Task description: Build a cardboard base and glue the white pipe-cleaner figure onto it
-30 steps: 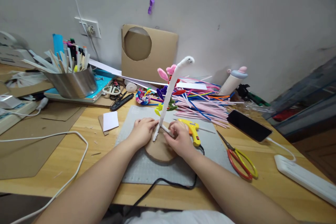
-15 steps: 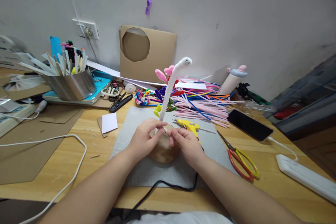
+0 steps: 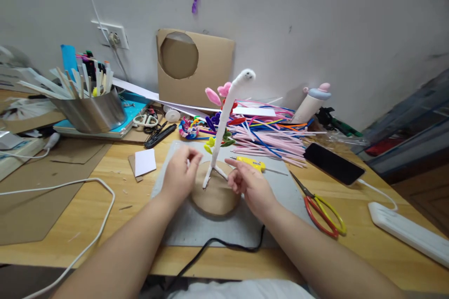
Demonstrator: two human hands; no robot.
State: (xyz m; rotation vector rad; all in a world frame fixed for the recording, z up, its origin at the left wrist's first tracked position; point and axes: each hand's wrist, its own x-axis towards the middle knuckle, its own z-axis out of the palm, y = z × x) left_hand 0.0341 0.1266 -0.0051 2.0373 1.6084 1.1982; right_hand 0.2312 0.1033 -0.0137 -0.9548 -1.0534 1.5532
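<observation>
From the head view, any print on the phone (image 3: pixel 334 163) or the white power strip (image 3: pixel 407 231) at the right is too small to read.

The white fuzzy figure (image 3: pixel 222 126) stands on a round cardboard disc (image 3: pixel 217 203), which lies on a gray board (image 3: pixel 182 236) on the wooden counter (image 3: pixel 128 191). Its long stem leans right, bends over into a rounded tip with dark specks, and forks below into two thin legs. Pink, red, purple, yellow and green fuzzy shapes (image 3: pixel 213 96) show behind the stem; whether they are attached cannot be told.

The left hand (image 3: pixel 179 174) is beside the stem, thumb and forefinger drawn close; whether they pinch anything is unclear. The right hand (image 3: pixel 253 188) has its forefinger extended and other fingers curled by the right leg; contact cannot be told.
</observation>
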